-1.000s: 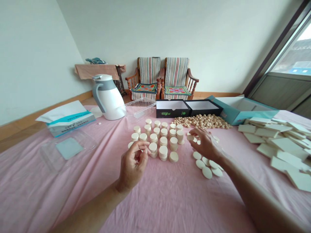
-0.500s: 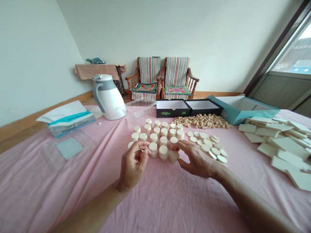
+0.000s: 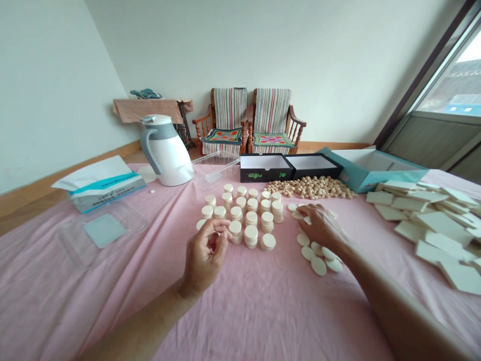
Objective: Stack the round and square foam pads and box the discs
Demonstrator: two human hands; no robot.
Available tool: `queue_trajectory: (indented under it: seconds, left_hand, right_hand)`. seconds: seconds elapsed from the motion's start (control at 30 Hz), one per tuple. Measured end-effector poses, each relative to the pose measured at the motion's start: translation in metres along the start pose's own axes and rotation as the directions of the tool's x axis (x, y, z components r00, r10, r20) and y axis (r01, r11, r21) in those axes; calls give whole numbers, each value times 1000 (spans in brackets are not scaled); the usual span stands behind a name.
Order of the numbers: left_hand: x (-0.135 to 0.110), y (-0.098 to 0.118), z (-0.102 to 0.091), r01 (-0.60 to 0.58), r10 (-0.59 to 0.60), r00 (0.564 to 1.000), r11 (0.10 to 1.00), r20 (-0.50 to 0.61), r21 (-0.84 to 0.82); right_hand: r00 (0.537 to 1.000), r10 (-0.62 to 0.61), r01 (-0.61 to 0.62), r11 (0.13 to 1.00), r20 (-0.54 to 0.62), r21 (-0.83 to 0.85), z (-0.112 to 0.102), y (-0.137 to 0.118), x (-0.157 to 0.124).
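Note:
Several short stacks of cream round discs [image 3: 246,213] stand in rows on the pink tablecloth [image 3: 263,311]. My left hand [image 3: 205,253] rests just left of the nearest stacks, fingers curled in a loose pinch; what it holds, if anything, is hidden. My right hand [image 3: 319,223] lies palm down on a scatter of loose flat discs [image 3: 319,255] to the right of the stacks, fingers bent over them. The lowest stack [image 3: 268,242] stands at the front right of the rows, apart from both hands.
A white jug [image 3: 167,155], a tissue pack [image 3: 99,183] and clear plastic lids [image 3: 101,230] lie at the left. Behind the stacks are a clear tray [image 3: 218,165], two black boxes [image 3: 289,168], a heap of small wooden beads [image 3: 310,188] and a teal box [image 3: 372,170]. Cream square tiles [image 3: 436,225] crowd the right.
My right hand has gone from the front stack back to the right, onto the loose discs. The left hand has stayed put.

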State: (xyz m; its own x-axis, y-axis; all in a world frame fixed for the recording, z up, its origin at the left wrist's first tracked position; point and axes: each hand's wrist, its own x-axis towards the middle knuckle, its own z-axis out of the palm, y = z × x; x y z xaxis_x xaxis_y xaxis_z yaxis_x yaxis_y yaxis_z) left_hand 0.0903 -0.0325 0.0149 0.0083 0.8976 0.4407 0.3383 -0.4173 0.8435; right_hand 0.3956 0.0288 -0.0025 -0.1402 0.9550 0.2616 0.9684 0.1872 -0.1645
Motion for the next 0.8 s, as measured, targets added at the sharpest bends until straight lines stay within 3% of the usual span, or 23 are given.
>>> queue_trajectory:
  seconds: [0.23, 0.37, 0.6, 0.7, 0.8]
  left_hand:
    - [0, 2, 0, 15, -15, 1000, 1000, -5, 10]
    - [0, 2, 0, 15, -15, 1000, 1000, -9, 14]
    - [0, 0, 0, 14, -14, 1000, 1000, -1, 19]
    - [0, 0, 0, 19, -19, 1000, 1000, -2, 17]
    - [0, 0, 0, 17, -17, 1000, 1000, 2, 13]
  right_hand:
    - [999, 31, -31, 999, 15, 9, -4, -22, 1]
    - [1000, -24, 24, 999, -1, 22, -14, -36, -9]
    - [983, -165, 155, 981, 76, 118, -13, -32, -13]
    - [983, -149, 137, 984, 107, 115, -13, -34, -12]
    - [992, -117, 109, 983, 47, 151, -20, -43, -14]
